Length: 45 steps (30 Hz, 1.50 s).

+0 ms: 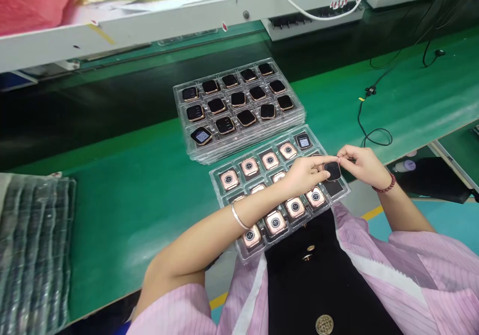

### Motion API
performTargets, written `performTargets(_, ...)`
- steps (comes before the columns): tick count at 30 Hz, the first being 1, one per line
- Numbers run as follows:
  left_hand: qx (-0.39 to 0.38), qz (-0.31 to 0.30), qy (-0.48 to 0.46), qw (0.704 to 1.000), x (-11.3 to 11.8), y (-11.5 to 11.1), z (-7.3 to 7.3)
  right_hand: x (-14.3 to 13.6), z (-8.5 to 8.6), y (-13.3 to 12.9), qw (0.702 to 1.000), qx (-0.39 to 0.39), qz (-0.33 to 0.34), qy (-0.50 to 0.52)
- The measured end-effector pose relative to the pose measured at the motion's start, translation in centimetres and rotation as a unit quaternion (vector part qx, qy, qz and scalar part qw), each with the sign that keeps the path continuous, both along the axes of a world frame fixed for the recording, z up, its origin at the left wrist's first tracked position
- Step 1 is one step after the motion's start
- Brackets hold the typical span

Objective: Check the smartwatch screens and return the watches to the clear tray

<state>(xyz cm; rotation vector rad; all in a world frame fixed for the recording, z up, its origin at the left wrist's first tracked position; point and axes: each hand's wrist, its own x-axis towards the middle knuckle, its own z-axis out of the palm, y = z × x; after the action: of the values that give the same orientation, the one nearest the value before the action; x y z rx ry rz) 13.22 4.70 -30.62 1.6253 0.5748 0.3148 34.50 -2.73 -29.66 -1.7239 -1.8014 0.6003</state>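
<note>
A square smartwatch [332,171] with a dark screen is held between the thumb and fingers of my left hand [307,176], above the right end of a clear plastic tray [221,195]. My right hand [362,166] is closed in a pinch at the watch's upper right corner, its fingertips meeting those of the left. In the tray several rose-gold watches [276,222] lie back side up, with round sensors showing. One watch [304,141] in the far right corner lies face up with a lit screen. My left forearm covers part of the tray's middle row.
Behind stands a stack of clear trays [209,156], its top one filled with face-up watches [246,118]. More stacked plastic trays [35,255] are at the left on the green bench [112,195]. A black cable [361,118] lies at right; a white shelf [168,18] runs above.
</note>
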Motion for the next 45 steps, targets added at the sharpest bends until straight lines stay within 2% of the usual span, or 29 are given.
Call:
performTargets(3,0.165,-0.04,0.028,0.985,0.5,-1.0,0.2,0.1,-0.1,2.1,0.999,0.028,-0.025,-0.002)
performTargets(5,0.295,-0.085,0.066,0.95,0.7,-1.8,0.4,-0.6,0.1,4.0,0.998,0.056,-0.006,-0.003)
performTargets(8,0.432,-0.122,0.142,0.882,0.5,-2.5,0.9,-2.7,0.5,7.2,0.99,0.082,0.101,-0.054)
performTargets(10,0.461,-0.101,0.169,0.865,-0.4,-2.1,1.1,-4.1,0.6,9.0,0.976,0.066,0.169,-0.119)
performTargets(13,0.453,0.019,0.172,0.874,-2.6,-0.1,1.0,-5.1,1.0,10.9,0.959,0.035,0.23,-0.161)
performTargets(15,0.425,0.12,0.162,0.882,-4.2,1.8,0.8,-5.1,1.2,11.7,0.965,0.029,0.241,-0.103)
performTargets(17,0.378,0.17,0.155,0.897,-5.4,3.6,0.6,-5.0,1.2,12.2,0.976,0.03,0.213,-0.029)
performTargets(19,0.322,0.171,0.161,0.917,-5.9,5.0,0.2,-4.9,0.9,12.3,0.985,0.035,0.167,0.0)
performTargets(21,0.278,0.17,0.161,0.932,-6.0,5.7,-0.3,-4.9,0.3,12.3,0.988,0.039,0.147,-0.019)
performTargets(24,0.221,0.192,0.113,0.949,-5.9,6.1,-1.0,-4.9,-0.4,12.0,0.986,0.035,0.16,-0.04)
performTargets(27,0.173,0.189,0.055,0.965,-5.8,6.2,-1.4,-5.0,-1.0,12.1,0.984,0.047,0.164,-0.052)
performTargets(31,0.19,0.173,0.051,0.965,-5.7,6.3,-1.4,-5.1,-0.8,12.5,0.981,0.088,0.108,-0.137)
performTargets(34,0.248,0.181,0.101,0.946,-5.6,6.2,-1.3,-4.6,0.2,11.6,0.983,0.109,0.077,-0.125)
performTargets(36,0.3,0.179,0.138,0.927,-5.7,6.1,-1.2,-4.2,1.0,10.1,0.982,0.096,0.121,-0.109)
performTargets(38,0.337,0.178,0.158,0.911,-5.8,6.0,-0.9,-3.9,1.7,8.4,0.968,0.05,0.212,-0.125)
performTargets(41,0.343,0.198,0.143,0.907,-6.0,5.7,-0.2,-4.1,2.3,6.5,0.939,-0.013,0.308,-0.15)
performTargets(43,0.309,0.181,0.113,0.927,-6.1,5.2,0.4,-4.4,2.5,6.1,0.946,-0.017,0.301,-0.12)
performTargets(45,0.253,0.127,0.086,0.955,-6.2,4.6,0.8,-4.7,2.6,6.4,0.966,0.001,0.25,-0.07)
